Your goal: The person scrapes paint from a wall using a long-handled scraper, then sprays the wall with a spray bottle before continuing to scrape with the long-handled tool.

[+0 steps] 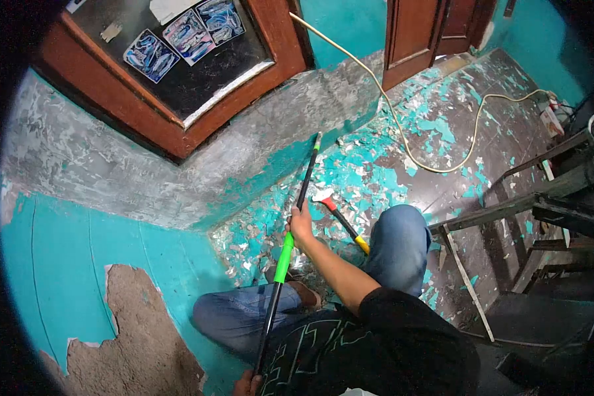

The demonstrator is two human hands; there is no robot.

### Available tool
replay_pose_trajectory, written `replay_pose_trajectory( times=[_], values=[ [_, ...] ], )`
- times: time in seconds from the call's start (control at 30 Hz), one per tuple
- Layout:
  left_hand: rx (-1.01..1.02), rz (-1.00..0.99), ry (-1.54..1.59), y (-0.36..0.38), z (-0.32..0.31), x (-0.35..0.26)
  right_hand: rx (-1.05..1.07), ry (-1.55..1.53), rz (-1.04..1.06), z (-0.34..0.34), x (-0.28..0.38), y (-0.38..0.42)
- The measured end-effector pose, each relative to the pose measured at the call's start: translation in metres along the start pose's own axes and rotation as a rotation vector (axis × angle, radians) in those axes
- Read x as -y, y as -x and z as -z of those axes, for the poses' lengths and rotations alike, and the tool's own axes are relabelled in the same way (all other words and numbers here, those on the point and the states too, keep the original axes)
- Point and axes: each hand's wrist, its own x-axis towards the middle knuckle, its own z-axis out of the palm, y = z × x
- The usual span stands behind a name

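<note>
A long black pole (305, 181) with a bright green sleeve slants up from my lap to the low wall. Its thin far end (318, 140) touches or nearly touches the wall's lower edge; I cannot make out the tip's shape. My right hand (301, 224) is wrapped round the pole just above the green sleeve. Down at the bottom edge of the view, my left hand (246, 384) is closed on the pole's lower part, partly cut off. A scraper (342, 221) with a red neck and black-and-yellow handle lies on the floor beside my knee.
Turquoise and white paint flakes (376, 178) cover the floor along the partly bared grey wall (244, 148). A cream cable (409, 142) loops across the floor. Dark wooden framework (528, 204) stands at right. Above the wall is a brown window frame (241, 99).
</note>
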Motion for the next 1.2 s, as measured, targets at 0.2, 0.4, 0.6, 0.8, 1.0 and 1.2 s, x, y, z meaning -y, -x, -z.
replay_pose_trajectory(
  times=[0.2, 0.4, 0.6, 0.8, 1.0, 1.2],
  values=[
    [0.058, 0.012, -0.356, 0.005, 0.011, -0.074, -0.035, 0.003, -0.002, -0.008, -0.004, 0.004],
    [-0.285, -0.386, -0.515, -0.003, 0.003, -0.035, -0.004, -0.042, -0.056, -0.012, 0.001, 0.007],
    [-0.111, -0.233, -0.429, -0.009, 0.015, -0.025, -0.018, -0.124, -0.053, -0.011, -0.002, 0.009],
    [0.047, 0.019, -0.383, -0.009, 0.014, -0.078, -0.062, -0.084, -0.044, -0.003, -0.004, -0.004],
    [0.119, 0.047, 0.232, -0.028, 0.01, 0.006, -0.042, -0.047, -0.045, -0.005, 0.003, -0.003],
    [0.098, -0.111, -0.357, -0.034, 0.013, -0.005, -0.036, -0.03, -0.047, -0.003, -0.003, -0.006]
  ],
)
